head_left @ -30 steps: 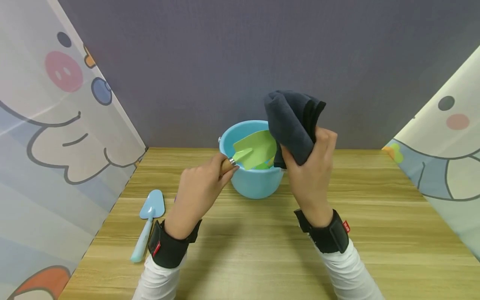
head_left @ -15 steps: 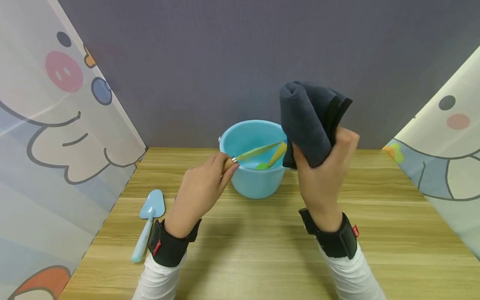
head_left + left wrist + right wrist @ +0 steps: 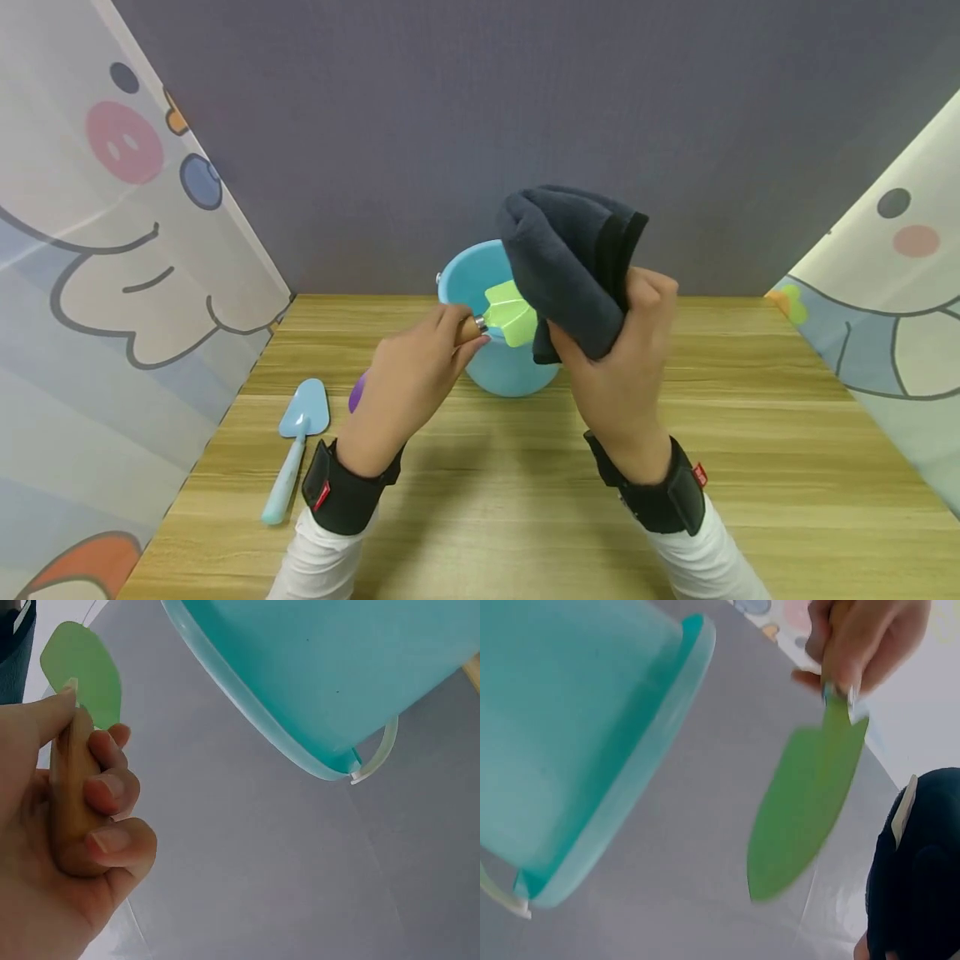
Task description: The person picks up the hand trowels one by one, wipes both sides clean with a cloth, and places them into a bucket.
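My left hand grips the wooden handle of a green trowel, its blade pointing right above the blue bucket. The left wrist view shows the fingers curled round the handle and the thumb pressed near the metal collar. A bunched dark grey-blue towel is held in my right hand. In the head view the towel covers the blade's tip and the bucket's right side. In the right wrist view the blade and the towel look apart.
A light blue trowel lies on the wooden table at the left. Part of a purple object shows behind my left hand. The dark grey wall stands right behind the bucket.
The towel swung right, then back left and lower, in front of the blade. The trowel blade tipped nearly edge-on and then turned again. My left hand shifted slightly right.
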A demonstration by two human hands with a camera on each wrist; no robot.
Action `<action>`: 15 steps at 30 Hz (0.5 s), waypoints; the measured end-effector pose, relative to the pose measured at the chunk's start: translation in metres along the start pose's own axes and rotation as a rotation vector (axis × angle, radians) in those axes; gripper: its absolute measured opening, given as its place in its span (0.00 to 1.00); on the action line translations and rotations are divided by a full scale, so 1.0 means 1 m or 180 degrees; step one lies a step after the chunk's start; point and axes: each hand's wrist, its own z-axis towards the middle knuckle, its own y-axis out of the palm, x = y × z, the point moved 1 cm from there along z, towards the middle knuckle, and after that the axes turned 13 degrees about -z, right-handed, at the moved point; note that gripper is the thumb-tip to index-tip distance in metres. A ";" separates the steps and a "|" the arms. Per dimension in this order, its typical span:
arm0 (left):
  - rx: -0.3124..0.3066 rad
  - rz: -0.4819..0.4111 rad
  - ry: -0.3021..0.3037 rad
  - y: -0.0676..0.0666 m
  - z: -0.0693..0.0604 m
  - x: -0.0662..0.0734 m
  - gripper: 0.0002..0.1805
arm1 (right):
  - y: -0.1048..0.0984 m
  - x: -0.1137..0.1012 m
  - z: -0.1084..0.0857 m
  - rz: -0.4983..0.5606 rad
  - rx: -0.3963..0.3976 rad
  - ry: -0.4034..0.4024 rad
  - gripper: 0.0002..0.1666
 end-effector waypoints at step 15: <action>0.0171 -0.0127 0.0229 0.005 0.001 0.001 0.16 | 0.021 -0.008 -0.026 -0.0319 -0.0700 -0.0401 0.34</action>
